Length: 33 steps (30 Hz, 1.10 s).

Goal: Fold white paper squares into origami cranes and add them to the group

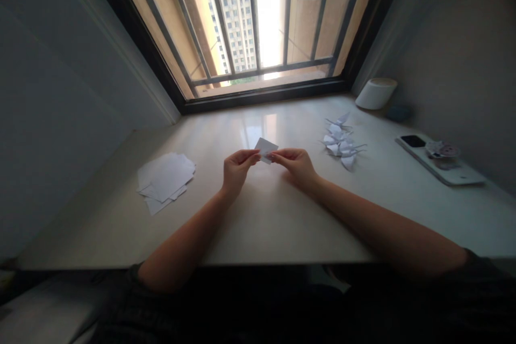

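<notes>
Between my two hands is a small folded piece of white paper [266,146], held up a little above the table with one corner pointing away from me. My left hand [237,169] pinches its left side between thumb and fingers. On the right side, my right hand [297,164] grips it the same way, fingertips close to the lower part. The finer creases are too small to make out. To the right lies a cluster of several folded white paper cranes [341,142]. A loose stack of white paper sheets [167,177] lies to the left.
The pale table [262,231] reaches back to a barred window [258,72]. At the right, a phone [443,164] lies with a flower-like ornament on it. A white cylindrical container [376,93] stands in the back right corner, near a small dark object [398,113].
</notes>
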Each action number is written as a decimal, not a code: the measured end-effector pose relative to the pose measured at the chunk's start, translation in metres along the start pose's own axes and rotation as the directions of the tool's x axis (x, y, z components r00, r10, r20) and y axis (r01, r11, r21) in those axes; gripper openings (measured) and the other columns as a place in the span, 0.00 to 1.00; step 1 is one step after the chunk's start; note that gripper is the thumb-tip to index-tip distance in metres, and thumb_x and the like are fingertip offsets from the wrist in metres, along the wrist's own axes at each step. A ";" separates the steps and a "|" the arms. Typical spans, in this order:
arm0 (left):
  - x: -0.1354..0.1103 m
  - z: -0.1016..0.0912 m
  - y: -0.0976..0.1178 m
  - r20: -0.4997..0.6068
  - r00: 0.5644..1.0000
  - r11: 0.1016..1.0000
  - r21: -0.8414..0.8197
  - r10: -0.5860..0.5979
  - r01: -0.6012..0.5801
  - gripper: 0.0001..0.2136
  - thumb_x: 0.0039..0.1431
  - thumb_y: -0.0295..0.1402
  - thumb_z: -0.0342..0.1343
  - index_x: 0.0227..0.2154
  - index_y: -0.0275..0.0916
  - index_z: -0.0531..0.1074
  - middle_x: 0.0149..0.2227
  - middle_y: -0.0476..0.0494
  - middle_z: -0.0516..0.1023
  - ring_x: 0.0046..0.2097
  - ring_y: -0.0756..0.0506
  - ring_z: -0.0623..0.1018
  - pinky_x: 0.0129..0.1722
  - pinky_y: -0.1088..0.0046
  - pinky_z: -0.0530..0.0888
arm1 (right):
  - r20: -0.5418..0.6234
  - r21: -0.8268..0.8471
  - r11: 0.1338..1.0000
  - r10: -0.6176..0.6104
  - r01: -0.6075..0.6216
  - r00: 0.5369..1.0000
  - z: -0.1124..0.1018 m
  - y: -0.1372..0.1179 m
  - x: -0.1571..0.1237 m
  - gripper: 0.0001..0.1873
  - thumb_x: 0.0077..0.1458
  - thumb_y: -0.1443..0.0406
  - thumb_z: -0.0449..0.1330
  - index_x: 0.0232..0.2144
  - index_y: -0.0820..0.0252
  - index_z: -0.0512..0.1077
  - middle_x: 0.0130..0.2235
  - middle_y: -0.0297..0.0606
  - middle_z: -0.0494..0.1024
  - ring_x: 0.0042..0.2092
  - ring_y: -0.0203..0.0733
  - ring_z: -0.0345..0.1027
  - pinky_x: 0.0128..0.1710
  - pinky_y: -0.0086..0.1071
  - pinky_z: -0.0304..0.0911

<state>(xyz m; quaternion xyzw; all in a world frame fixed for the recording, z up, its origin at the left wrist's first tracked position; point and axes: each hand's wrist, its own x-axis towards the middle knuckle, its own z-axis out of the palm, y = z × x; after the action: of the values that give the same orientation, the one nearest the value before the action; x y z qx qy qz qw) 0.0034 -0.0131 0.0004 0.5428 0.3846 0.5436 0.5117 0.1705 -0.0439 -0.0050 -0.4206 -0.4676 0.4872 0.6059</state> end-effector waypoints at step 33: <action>-0.005 0.005 0.004 -0.034 0.999 1.000 0.002 0.021 -0.021 0.12 0.42 0.36 0.69 0.32 0.40 0.81 0.30 0.44 0.82 0.31 0.49 0.78 0.35 0.71 0.74 | -0.074 0.077 0.996 0.048 -0.043 0.996 0.003 -0.002 0.001 0.15 0.34 0.55 0.73 0.25 0.56 0.79 0.29 0.36 0.81 0.33 0.40 0.73 0.39 0.36 0.67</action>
<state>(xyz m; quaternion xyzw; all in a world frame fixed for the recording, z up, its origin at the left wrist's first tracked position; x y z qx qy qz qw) 0.0072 -0.0194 0.0041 0.5380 0.3881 0.5578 0.4987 0.1677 -0.0434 -0.0020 -0.4262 -0.4160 0.5019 0.6272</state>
